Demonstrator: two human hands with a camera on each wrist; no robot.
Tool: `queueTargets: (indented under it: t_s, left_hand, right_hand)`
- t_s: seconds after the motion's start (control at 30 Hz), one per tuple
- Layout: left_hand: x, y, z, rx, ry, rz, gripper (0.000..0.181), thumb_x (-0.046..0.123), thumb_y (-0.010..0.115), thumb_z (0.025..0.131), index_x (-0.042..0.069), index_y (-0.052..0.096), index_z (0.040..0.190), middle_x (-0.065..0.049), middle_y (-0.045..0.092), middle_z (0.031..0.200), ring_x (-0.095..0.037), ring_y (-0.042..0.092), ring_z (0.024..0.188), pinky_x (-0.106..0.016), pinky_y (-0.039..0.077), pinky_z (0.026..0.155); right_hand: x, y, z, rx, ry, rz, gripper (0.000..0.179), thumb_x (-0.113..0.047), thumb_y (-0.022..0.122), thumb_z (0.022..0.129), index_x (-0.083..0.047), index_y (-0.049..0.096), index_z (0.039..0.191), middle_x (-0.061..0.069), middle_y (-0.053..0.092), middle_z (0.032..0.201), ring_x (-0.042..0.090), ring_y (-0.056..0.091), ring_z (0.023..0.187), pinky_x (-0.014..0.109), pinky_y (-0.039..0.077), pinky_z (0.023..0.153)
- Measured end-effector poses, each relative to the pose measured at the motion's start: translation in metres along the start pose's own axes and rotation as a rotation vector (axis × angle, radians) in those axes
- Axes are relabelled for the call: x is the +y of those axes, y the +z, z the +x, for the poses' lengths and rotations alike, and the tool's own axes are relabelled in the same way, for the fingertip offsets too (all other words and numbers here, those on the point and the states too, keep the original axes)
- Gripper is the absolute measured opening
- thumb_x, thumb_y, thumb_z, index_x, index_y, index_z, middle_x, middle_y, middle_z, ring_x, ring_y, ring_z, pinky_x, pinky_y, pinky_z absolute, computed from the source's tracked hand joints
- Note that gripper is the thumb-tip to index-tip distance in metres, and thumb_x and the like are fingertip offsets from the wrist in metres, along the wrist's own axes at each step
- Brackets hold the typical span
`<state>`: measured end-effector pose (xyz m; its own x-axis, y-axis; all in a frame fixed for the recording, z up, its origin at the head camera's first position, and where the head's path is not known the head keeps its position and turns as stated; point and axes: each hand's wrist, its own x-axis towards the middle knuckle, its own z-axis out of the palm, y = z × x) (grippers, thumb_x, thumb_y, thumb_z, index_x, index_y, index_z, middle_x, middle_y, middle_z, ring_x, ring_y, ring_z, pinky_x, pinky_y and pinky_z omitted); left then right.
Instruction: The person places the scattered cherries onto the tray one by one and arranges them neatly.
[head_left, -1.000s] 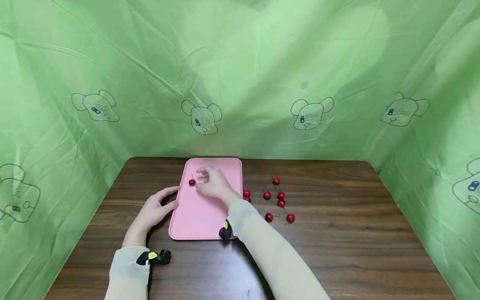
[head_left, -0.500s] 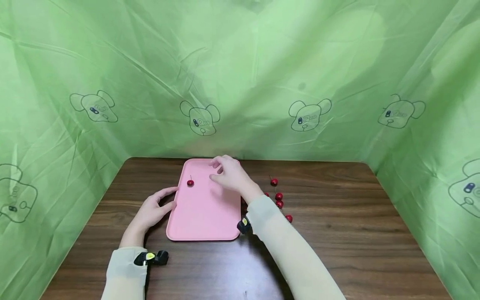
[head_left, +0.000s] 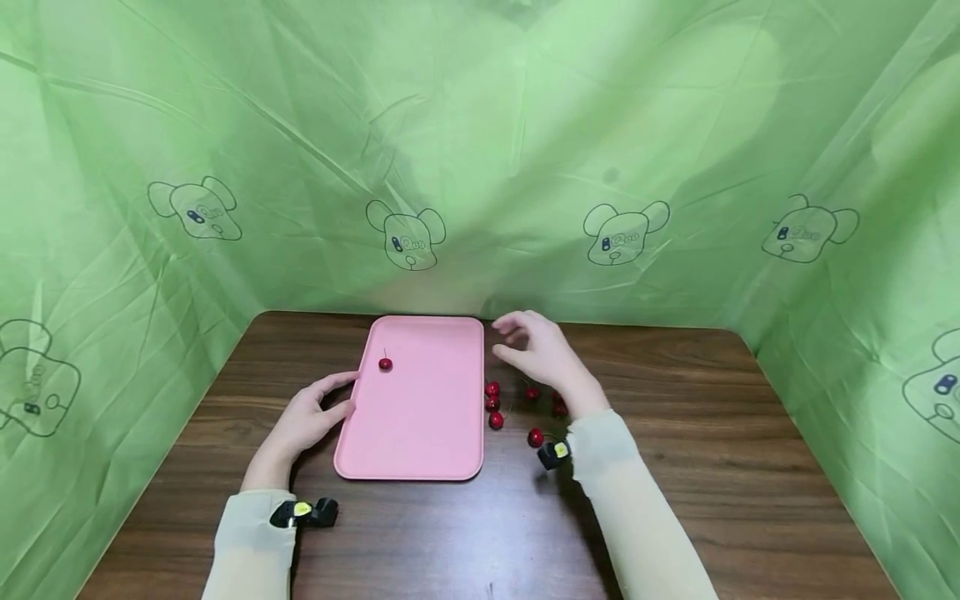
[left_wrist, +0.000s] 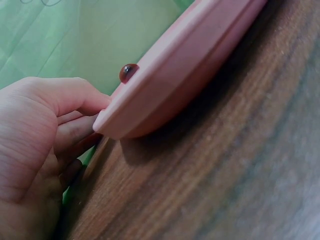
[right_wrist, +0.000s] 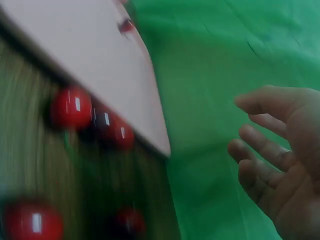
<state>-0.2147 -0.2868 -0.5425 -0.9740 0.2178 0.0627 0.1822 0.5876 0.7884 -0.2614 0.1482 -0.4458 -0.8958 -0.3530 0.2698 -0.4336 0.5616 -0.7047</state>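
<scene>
A pink tray (head_left: 420,417) lies on the wooden table, with one red cherry (head_left: 385,364) in its upper left part, stem upward. My left hand (head_left: 306,421) touches the tray's left rim with its thumb and fingertips, spread along the edge. In the left wrist view, fingertips (left_wrist: 102,104) meet the rim, and the cherry shows just over it. Above the table right of the tray, my right hand (head_left: 536,350) holds nothing, its fingers loosely bent. Several cherries lie below it, three of them close along the tray's right edge, including a front cherry (head_left: 496,421).
Further right, a stemmed cherry (head_left: 536,437) lies near the right wrist's camera (head_left: 553,454). More cherries (head_left: 559,407) are partly hidden by the right forearm. Green cloth (head_left: 480,167) with printed bear heads walls the table (head_left: 675,400) at the back and sides.
My right hand has moved right, from beside the cherry in the tray to beyond the tray's right edge. That cherry stays in place, and my left hand stays at the rim.
</scene>
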Motion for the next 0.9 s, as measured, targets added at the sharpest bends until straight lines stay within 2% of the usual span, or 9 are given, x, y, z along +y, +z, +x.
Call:
queueTargets:
  t_s: [0.13,0.27,0.43,0.53,0.63,0.77,0.9]
  left_hand:
    - [0.0,0.0,0.001,0.002,0.003,0.001,0.052,0.013,0.074,0.103,0.011,0.063,0.153,-0.016,0.064,0.153,-0.038,0.05,0.149,-0.058,0.036,0.122]
    - [-0.001,0.0,0.001,0.009,0.002,0.004,0.051,0.012,0.074,0.103,0.011,0.063,0.153,-0.015,0.064,0.153,-0.037,0.051,0.149,-0.057,0.036,0.122]
    - [-0.001,0.0,0.001,0.009,-0.004,0.008,0.051,0.013,0.074,0.103,0.012,0.063,0.153,-0.015,0.064,0.153,-0.037,0.05,0.149,-0.058,0.035,0.122]
    - [-0.001,0.001,0.001,0.008,-0.01,-0.001,0.052,0.013,0.074,0.103,0.012,0.063,0.153,-0.016,0.064,0.153,-0.038,0.05,0.149,-0.058,0.035,0.123]
    - [-0.001,0.001,0.0,0.006,-0.014,0.0,0.051,0.013,0.074,0.103,0.012,0.063,0.153,-0.015,0.063,0.154,-0.037,0.05,0.15,-0.058,0.036,0.122]
    - [-0.001,0.001,0.0,0.011,-0.012,-0.005,0.052,0.012,0.074,0.103,0.011,0.063,0.153,-0.015,0.064,0.153,-0.036,0.05,0.15,-0.057,0.035,0.122]
    - [0.0,0.002,0.001,0.007,-0.006,-0.007,0.051,0.011,0.073,0.103,0.011,0.063,0.153,-0.016,0.064,0.153,-0.037,0.05,0.149,-0.057,0.035,0.122]
  right_hand:
    - [0.028,-0.02,-0.02,0.069,0.045,0.055,0.036,-0.014,0.085,0.096,-0.005,0.074,0.129,0.017,0.075,0.124,0.03,0.075,0.106,0.051,0.059,0.098]
    - [0.055,-0.03,-0.036,0.117,0.122,0.146,0.035,-0.014,0.084,0.098,-0.004,0.073,0.13,0.021,0.075,0.124,0.032,0.074,0.108,0.053,0.058,0.099]
    - [0.082,-0.033,-0.054,0.154,0.204,0.259,0.04,-0.01,0.082,0.099,0.001,0.07,0.135,0.028,0.071,0.13,0.037,0.071,0.114,0.042,0.056,0.097]
    - [0.093,-0.031,-0.062,0.164,0.23,0.305,0.043,-0.008,0.079,0.101,0.004,0.067,0.14,0.031,0.069,0.134,0.038,0.069,0.116,0.032,0.055,0.093]
    - [0.1,-0.029,-0.066,0.176,0.253,0.349,0.043,-0.008,0.078,0.101,0.003,0.067,0.141,0.03,0.068,0.136,0.033,0.068,0.114,0.026,0.055,0.086]
    - [0.107,-0.025,-0.068,0.181,0.276,0.39,0.042,-0.01,0.079,0.101,0.001,0.068,0.14,0.026,0.069,0.135,0.025,0.068,0.113,0.024,0.056,0.083]
    - [0.112,-0.022,-0.068,0.17,0.284,0.385,0.044,-0.012,0.08,0.101,0.0,0.068,0.141,0.025,0.069,0.137,0.027,0.067,0.117,0.023,0.056,0.084]
